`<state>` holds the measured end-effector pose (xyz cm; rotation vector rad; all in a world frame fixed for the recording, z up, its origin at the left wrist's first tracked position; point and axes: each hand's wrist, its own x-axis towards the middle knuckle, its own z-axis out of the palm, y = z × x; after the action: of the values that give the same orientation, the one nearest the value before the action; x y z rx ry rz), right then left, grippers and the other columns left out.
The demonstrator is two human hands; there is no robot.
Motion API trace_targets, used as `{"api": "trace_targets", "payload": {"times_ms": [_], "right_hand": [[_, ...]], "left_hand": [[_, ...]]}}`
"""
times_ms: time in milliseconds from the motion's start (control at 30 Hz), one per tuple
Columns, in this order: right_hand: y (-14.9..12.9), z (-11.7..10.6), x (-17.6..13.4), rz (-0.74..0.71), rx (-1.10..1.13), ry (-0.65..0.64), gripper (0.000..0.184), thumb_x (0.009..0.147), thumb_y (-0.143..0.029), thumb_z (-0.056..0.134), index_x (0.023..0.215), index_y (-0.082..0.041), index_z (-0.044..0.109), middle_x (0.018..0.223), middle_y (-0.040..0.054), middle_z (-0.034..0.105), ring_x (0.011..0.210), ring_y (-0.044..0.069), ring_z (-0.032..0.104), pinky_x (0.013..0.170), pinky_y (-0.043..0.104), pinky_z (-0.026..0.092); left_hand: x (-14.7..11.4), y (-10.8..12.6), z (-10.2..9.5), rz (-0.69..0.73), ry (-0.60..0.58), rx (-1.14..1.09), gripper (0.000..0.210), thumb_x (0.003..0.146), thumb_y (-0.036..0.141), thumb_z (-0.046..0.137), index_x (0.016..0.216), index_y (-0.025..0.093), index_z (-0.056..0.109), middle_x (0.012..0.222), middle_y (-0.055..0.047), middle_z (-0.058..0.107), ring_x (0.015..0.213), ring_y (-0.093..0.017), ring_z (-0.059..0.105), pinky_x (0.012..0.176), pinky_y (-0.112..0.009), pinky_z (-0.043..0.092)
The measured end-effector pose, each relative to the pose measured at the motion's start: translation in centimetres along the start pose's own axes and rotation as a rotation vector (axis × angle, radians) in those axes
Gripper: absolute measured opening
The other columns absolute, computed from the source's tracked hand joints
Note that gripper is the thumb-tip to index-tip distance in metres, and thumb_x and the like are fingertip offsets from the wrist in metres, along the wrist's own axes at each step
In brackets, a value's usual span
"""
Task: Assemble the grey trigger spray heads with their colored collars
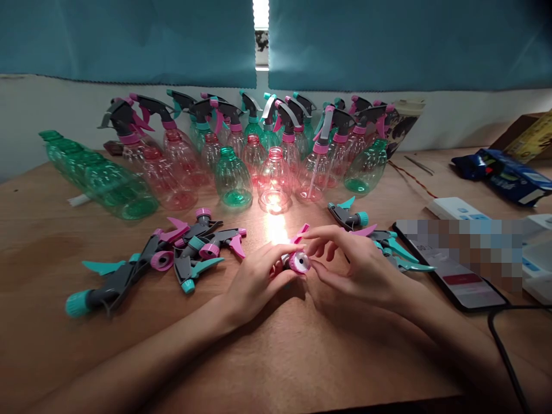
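My left hand [254, 279] is closed around a pink-and-grey spray trigger head [299, 262], whose pink collar faces me with its white inside and dark centre hole showing. My right hand [351, 259] is just right of the collar, thumb and fingers curved and apart, the tips close to it; whether they touch cannot be made out. To the left lie several loose trigger heads [190, 261] in pink, teal and grey. A teal trigger head [348, 216] rests beyond my right hand, with others partly hidden behind that hand. Ahead stand a capless pink bottle [275, 178] and a capless green bottle [233, 181].
Behind are rows of bottles with trigger heads fitted [319, 167]. Several green bottles [125, 190] stand at left. On the right are a phone [466, 282], a white power strip [457, 210], a black cable [500, 339] and a blue packet [513, 178]. A teal curtain [129, 40] hangs behind.
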<state>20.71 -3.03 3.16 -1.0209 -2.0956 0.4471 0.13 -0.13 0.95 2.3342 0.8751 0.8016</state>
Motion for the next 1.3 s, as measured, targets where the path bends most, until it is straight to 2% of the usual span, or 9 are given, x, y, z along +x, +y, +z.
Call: {"api": "trace_targets", "payload": {"times_ms": [233, 433, 533, 667, 800, 867, 1000, 1133, 1300], "right_hand": [[0.2, 0.2, -0.3, 0.043, -0.041, -0.082, 0.047, 0.084, -0.017, 0.057, 0.127, -0.024, 0.040, 0.095, -0.0005, 0.065, 0.079, 0.014, 0.061, 0.068, 0.030, 0.050], [0.1, 0.0, -0.3, 0.075, 0.041, -0.119, 0.060, 0.079, -0.010, 0.059, 0.132, -0.027, 0.035, 0.098, -0.0005, 0.063, 0.080, 0.014, 0.061, 0.067, 0.029, 0.052], [0.1, 0.1, -0.2, 0.100, 0.093, -0.126, 0.060, 0.079, -0.008, 0.059, 0.131, -0.028, 0.036, 0.097, -0.0006, 0.063, 0.078, 0.013, 0.061, 0.065, 0.027, 0.053], [0.3, 0.7, -0.3, 0.120, 0.116, -0.099, 0.051, 0.079, -0.010, 0.061, 0.123, -0.025, 0.041, 0.092, -0.0008, 0.062, 0.074, 0.012, 0.061, 0.062, 0.026, 0.052], [0.4, 1.6, -0.4, 0.106, 0.088, -0.002, 0.026, 0.078, -0.013, 0.064, 0.096, -0.022, 0.048, 0.083, -0.0022, 0.060, 0.064, 0.010, 0.057, 0.055, 0.023, 0.048], [0.3, 2.0, -0.5, 0.085, 0.054, 0.063, 0.023, 0.077, -0.012, 0.065, 0.088, -0.022, 0.047, 0.080, -0.0025, 0.059, 0.062, 0.009, 0.054, 0.053, 0.021, 0.045], [0.0, 2.2, -0.5, 0.078, 0.007, 0.131, 0.019, 0.077, -0.012, 0.064, 0.086, -0.021, 0.049, 0.081, -0.0023, 0.060, 0.058, 0.007, 0.051, 0.051, 0.019, 0.042], [-0.2, 1.3, -0.1, 0.113, -0.058, 0.071, 0.015, 0.077, -0.012, 0.064, 0.085, -0.020, 0.054, 0.075, -0.0033, 0.059, 0.059, 0.008, 0.052, 0.052, 0.021, 0.039], [-0.2, 0.2, 0.2, 0.019, -0.082, -0.031, 0.019, 0.073, -0.004, 0.060, 0.083, -0.020, 0.058, 0.077, -0.0023, 0.061, 0.064, 0.010, 0.053, 0.055, 0.022, 0.039]], "left_hand": [[-0.1, -0.1, 0.0, 0.030, -0.040, 0.034, 0.026, 0.086, 0.017, 0.061, 0.111, 0.018, 0.058, 0.102, -0.004, 0.065, 0.067, -0.012, 0.054, 0.066, -0.025, 0.047], [0.0, -0.1, 0.1, 0.045, -0.042, 0.041, 0.027, 0.086, 0.017, 0.061, 0.113, 0.018, 0.056, 0.104, -0.004, 0.065, 0.069, -0.013, 0.055, 0.069, -0.026, 0.047], [0.0, 0.0, 0.1, 0.036, -0.044, 0.026, 0.029, 0.086, 0.017, 0.062, 0.114, 0.018, 0.056, 0.106, -0.005, 0.064, 0.073, -0.014, 0.057, 0.070, -0.026, 0.047], [-0.1, 0.0, 0.1, 0.030, -0.051, 0.004, 0.027, 0.087, 0.017, 0.060, 0.114, 0.018, 0.057, 0.108, -0.006, 0.064, 0.080, -0.016, 0.059, 0.071, -0.027, 0.048], [0.0, 0.1, 0.1, 0.013, -0.054, -0.018, 0.027, 0.087, 0.017, 0.057, 0.114, 0.019, 0.057, 0.105, -0.005, 0.065, 0.077, -0.015, 0.059, 0.070, -0.026, 0.048], [0.0, 0.1, 0.1, -0.003, -0.040, -0.017, 0.028, 0.087, 0.017, 0.057, 0.115, 0.019, 0.057, 0.103, -0.004, 0.065, 0.076, -0.015, 0.059, 0.070, -0.026, 0.048], [0.1, 0.1, 0.2, -0.005, -0.038, -0.019, 0.029, 0.087, 0.018, 0.057, 0.116, 0.020, 0.057, 0.103, -0.004, 0.065, 0.075, -0.014, 0.058, 0.070, -0.026, 0.049], [0.0, 0.0, 0.2, 0.013, -0.045, -0.007, 0.030, 0.088, 0.020, 0.059, 0.118, 0.019, 0.057, 0.104, -0.005, 0.065, 0.075, -0.015, 0.059, 0.072, -0.027, 0.049], [-0.1, -0.1, 0.2, 0.027, -0.030, 0.009, 0.032, 0.088, 0.021, 0.058, 0.120, 0.021, 0.057, 0.105, -0.004, 0.065, 0.079, -0.016, 0.059, 0.075, -0.028, 0.049]]}}
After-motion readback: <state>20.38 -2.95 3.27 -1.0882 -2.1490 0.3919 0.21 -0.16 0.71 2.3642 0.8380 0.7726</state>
